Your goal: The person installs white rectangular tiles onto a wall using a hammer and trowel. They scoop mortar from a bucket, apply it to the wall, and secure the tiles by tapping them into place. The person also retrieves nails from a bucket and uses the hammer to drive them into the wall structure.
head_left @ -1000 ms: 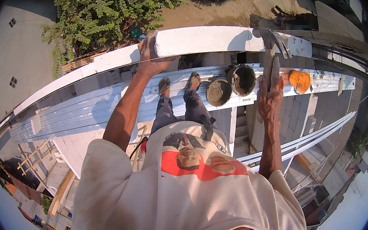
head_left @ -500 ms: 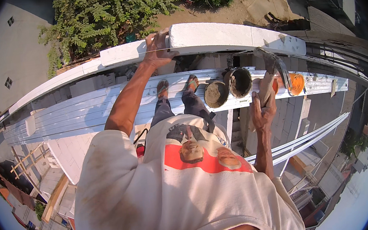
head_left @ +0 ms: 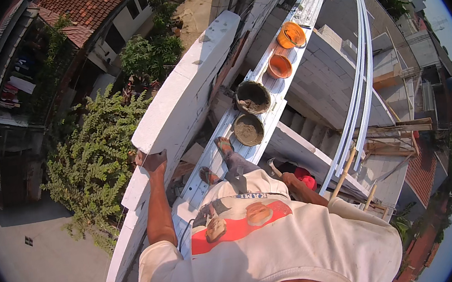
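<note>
My left hand (head_left: pixel 151 161) is closed over the edge of a white wall, against the end of a raised white block (head_left: pixel 187 84). Its fingertips are partly hidden. My right hand (head_left: pixel 292 182) is down beside my hip, closed around a hammer (head_left: pixel 274 167); only part of the tool's pale metal head shows. Ahead of my feet, two dark buckets of grey mortar stand on the metal planks: a nearer bucket (head_left: pixel 248 130) and a farther bucket (head_left: pixel 253 97).
Beyond the mortar stand an orange tub (head_left: pixel 279 66) and another orange bucket (head_left: pixel 291 35). The narrow metal plank platform (head_left: pixel 220 141) runs along the wall. Long metal channels (head_left: pixel 352 106) lie to the right. The ground and leafy shrubs (head_left: pixel 98 160) are far below, left of the wall.
My view has swung to the right along the wall. My right hand has lowered the hammer from in front of me to beside my hip. My left hand stays at the block's end.
</note>
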Demonstrator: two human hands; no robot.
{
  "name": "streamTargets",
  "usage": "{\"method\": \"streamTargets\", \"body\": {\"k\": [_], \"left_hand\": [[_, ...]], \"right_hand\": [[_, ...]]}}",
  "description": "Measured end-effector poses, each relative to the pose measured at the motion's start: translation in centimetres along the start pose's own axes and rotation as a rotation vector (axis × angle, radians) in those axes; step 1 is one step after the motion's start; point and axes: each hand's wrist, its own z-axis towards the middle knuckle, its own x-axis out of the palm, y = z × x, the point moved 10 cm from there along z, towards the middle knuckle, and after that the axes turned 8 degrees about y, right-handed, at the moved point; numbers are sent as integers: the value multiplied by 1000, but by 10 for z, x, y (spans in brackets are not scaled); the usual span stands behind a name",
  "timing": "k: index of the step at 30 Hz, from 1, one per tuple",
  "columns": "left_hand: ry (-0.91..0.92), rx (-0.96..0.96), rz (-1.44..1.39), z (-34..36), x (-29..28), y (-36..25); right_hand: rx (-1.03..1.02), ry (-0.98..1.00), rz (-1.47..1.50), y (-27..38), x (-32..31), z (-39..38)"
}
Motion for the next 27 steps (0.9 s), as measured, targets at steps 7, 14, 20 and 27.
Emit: {"method": "streamTargets", "body": {"k": [7,14,20,27], "left_hand": [[-133,-345,-148,-58,2,4],[911,-366,-487,-159,122,-51],[1533,-248,-656,-246,216,-60],[1424,-193,12,-227,162,-132]], "right_hand": [[513,241,298,-124,120,-89],[94,114,801,-176,213,-73],[126,72,411,-109,152,28],[-20,90,391,0,37,92]]}}
